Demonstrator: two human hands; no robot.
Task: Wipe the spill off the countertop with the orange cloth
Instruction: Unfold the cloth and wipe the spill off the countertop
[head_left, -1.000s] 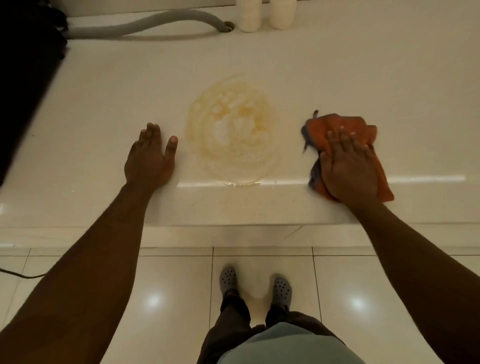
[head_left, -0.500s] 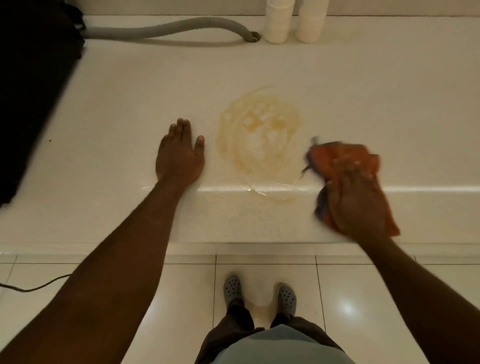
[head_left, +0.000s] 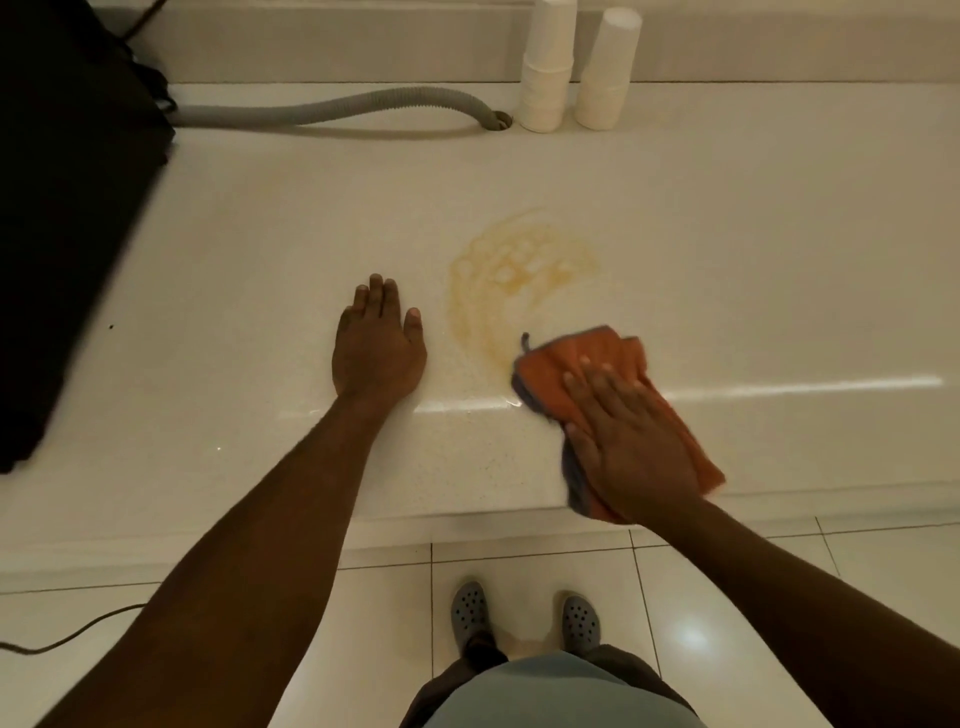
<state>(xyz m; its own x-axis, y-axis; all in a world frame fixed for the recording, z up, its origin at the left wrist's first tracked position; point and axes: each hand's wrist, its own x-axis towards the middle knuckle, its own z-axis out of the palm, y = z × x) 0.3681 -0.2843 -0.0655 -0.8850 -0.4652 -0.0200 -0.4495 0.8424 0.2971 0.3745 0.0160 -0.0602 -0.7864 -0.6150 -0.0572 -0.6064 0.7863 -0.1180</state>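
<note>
This looks like a pantry or utility corner of a home or office. A long pale speckled countertop (head_left: 727, 208) runs above glossy white floor tiles (head_left: 727, 597). Two stacks of paper cups (head_left: 545, 78) stand at the back wall beside a grey corrugated drain hose (head_left: 332, 106) entering a hole.

Bare countertop (head_left: 753, 249) right of spill (head_left: 511, 275); cup stacks (head_left: 571, 67) and hose (head_left: 332, 106) probably crowd the back.
</note>
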